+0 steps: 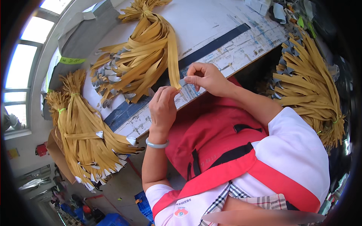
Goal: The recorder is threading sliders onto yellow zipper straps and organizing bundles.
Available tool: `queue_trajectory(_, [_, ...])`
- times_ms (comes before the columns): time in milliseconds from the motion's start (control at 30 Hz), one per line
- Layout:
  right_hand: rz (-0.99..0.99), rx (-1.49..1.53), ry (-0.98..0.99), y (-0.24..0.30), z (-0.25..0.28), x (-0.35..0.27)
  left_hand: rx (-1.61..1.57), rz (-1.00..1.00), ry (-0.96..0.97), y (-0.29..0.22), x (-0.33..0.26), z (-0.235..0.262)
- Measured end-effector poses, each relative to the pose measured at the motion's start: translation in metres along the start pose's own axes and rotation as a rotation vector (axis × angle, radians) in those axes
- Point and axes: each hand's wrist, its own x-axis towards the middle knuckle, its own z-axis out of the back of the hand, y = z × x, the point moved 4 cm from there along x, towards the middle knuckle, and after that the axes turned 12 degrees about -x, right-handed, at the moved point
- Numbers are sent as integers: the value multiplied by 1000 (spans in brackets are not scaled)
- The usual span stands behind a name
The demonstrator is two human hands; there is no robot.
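At the table's near edge, my left hand (163, 107), a pale bangle on its wrist, pinches the lower end of a flat mustard-yellow strap (172, 56). The strap hangs down from a large tied bundle of yellow straps (145, 43) lying on the table. Just to the right, my right hand (211, 78) has thumb and forefinger closed on a small grey tab (183, 82) beside that strap end. I cannot tell whether the tab is joined to the strap. Many other strap ends in the bundle carry similar grey tabs.
More tied yellow straps (85, 132) with white-tipped ends drape over the table's left side. Another bundle (307, 83) lies to the right. A dark strip (215, 43) runs along the worn white tabletop (203, 15). Grey sheeting (81, 35) stands at the far left.
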Motion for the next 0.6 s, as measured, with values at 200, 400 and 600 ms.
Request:
queue_trajectory(200, [-127,26,17,-22,-10,-4,-23,73,4,15,-26,-5])
queue_trajectory(400, [-189,-339,578,-51,-3,0,-3,233,-194,61,-80,28])
queue_trajectory(600, [-88,-323,8,-21,79,187,220,364,-237,108,-111,68])
